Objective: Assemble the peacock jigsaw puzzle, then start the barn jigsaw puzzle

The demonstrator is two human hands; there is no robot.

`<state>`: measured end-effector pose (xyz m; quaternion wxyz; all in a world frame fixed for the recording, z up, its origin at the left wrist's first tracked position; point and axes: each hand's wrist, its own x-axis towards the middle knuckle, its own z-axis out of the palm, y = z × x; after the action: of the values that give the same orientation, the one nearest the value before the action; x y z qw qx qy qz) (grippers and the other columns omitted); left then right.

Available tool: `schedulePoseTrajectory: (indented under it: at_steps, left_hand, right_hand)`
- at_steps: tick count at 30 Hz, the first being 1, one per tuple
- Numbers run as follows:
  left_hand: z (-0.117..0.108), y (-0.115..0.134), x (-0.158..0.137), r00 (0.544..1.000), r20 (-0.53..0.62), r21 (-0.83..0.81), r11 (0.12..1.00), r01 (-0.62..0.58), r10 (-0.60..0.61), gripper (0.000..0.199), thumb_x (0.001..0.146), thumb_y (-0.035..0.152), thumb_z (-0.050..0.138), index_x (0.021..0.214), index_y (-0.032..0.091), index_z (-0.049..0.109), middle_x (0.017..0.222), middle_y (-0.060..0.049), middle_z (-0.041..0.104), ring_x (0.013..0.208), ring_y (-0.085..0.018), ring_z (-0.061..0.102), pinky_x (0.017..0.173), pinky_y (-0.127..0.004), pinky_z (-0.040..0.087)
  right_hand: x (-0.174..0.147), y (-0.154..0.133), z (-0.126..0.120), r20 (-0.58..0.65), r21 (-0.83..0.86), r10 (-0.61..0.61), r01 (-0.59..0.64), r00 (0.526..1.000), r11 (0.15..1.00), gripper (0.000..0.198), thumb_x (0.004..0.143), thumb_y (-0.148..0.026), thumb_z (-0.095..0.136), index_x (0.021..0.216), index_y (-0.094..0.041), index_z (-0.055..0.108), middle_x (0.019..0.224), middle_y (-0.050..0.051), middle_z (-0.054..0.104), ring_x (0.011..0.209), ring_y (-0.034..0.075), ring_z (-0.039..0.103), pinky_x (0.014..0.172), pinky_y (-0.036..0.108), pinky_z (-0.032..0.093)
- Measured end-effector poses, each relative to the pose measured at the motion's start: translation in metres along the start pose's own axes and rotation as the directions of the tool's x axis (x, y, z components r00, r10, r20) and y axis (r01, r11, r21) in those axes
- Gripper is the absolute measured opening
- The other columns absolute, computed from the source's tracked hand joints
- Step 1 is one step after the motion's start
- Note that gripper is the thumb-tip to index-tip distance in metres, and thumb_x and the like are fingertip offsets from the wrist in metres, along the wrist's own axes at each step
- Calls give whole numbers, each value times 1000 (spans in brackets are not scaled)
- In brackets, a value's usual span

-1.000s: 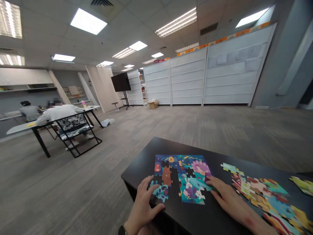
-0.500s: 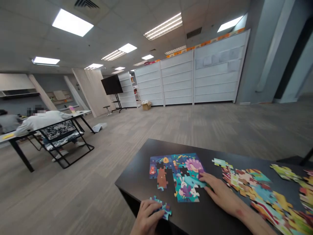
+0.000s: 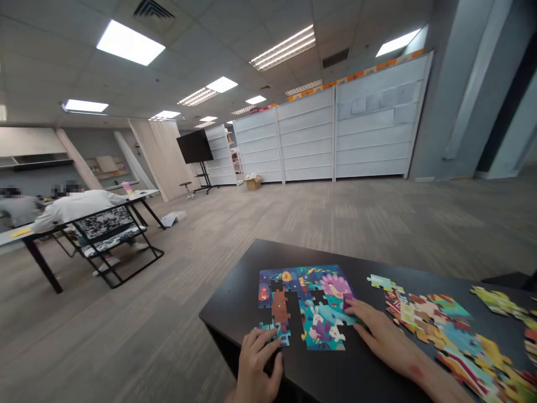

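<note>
A partly assembled jigsaw puzzle (image 3: pixel 323 322), with sea and night scenes, lies flat on the black table (image 3: pixel 235 291). Gaps show the dark tabletop through it. At its lower left, my left hand (image 3: pixel 259 358) rests fingertips on a small joined group of blue puzzle pieces (image 3: pixel 285 337), thumb held apart. That group sits against the lower end of a brown puzzle section (image 3: pixel 280 308); whether they interlock is hard to see. On the right edge of the puzzle, beside a purple piece (image 3: pixel 347 300), lie the stretched fingers of my right hand (image 3: pixel 380 330).
Many loose, mostly yellow and red puzzle pieces (image 3: pixel 455 330) are spread right of my right hand, and a green group (image 3: pixel 497 301) lies farther right. Beyond the table are carpeted floor, white shelving panels (image 3: pixel 304 140), and a person (image 3: pixel 79 207) seated at another table on the left.
My left hand has slid the blue group up to the brown section, and its fingers are now flatter and the thumb farther out. My right hand stays at the puzzle's edge.
</note>
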<state>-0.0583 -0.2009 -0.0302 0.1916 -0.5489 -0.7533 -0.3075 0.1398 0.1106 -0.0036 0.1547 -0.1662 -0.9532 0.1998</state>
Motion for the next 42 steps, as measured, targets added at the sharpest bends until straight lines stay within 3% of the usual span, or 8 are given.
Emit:
schedulePoseTrajectory:
  at_steps: [7, 13, 20, 29, 35, 39, 42]
  left_hand:
    - [-9, 1, -8, 980, 171, -32, 995, -99, 103, 59, 84, 34, 69, 141, 32, 55, 141, -5, 62, 123, -33, 61, 97, -48, 53]
    - [-13, -1, -9, 975, 223, -7, 1000, -10, 11, 47, 85, 35, 68, 131, 31, 62, 142, -3, 62, 130, -33, 55, 104, -50, 50]
    - [-11, 1, -8, 971, 237, -33, 999, 35, -26, 52, 86, 38, 67, 138, 33, 57, 143, -6, 60, 129, -36, 55, 102, -53, 49]
    - [-30, 17, 14, 929, 356, -114, 982, 150, -101, 45, 81, 43, 73, 124, 34, 63, 139, -4, 62, 131, -38, 50, 103, -55, 42]
    - [-35, 25, 23, 925, 349, -115, 973, 201, -149, 45, 77, 34, 75, 121, 30, 63, 136, -8, 60, 133, -38, 47, 107, -56, 40]
    - [-41, 5, 14, 941, 201, -95, 951, 294, -271, 42, 82, 23, 66, 124, 24, 60, 134, -14, 57, 129, -34, 50, 109, -54, 42]
    - [-50, -15, 6, 935, 224, -119, 944, 307, -276, 51, 85, 28, 69, 134, 25, 56, 142, -14, 54, 133, -34, 49, 111, -54, 40]
  right_hand:
    - [2, 5, 4, 0, 19, -18, 18, 1000, 1000, 42, 94, -41, 43, 120, -21, 70, 140, 12, 63, 135, 31, 54, 115, 52, 42]
    - [2, 5, 4, -10, 7, -20, 20, 1000, 1000, 41, 93, -40, 44, 121, -24, 70, 141, 10, 63, 135, 30, 55, 114, 50, 43]
    - [2, 6, 5, -25, 21, -12, 12, 1000, 1000, 39, 92, -43, 48, 118, -26, 71, 140, 9, 64, 135, 31, 55, 113, 51, 45]
    - [0, 8, 6, -36, 11, -15, 15, 999, 1000, 40, 93, -44, 45, 119, -26, 70, 140, 9, 63, 134, 31, 55, 113, 52, 45]
    - [2, 5, 2, -3, -12, -12, 12, 1000, 1000, 42, 93, -44, 45, 120, -24, 70, 139, 10, 64, 134, 31, 55, 114, 52, 45]
    - [3, 5, 1, 26, -32, -6, 7, 1000, 999, 46, 94, -46, 42, 123, -24, 70, 142, 10, 62, 136, 31, 53, 115, 51, 43]
    - [3, 7, 2, 34, -40, -14, 15, 999, 999, 47, 94, -47, 42, 123, -24, 70, 142, 10, 62, 135, 31, 54, 115, 51, 43]
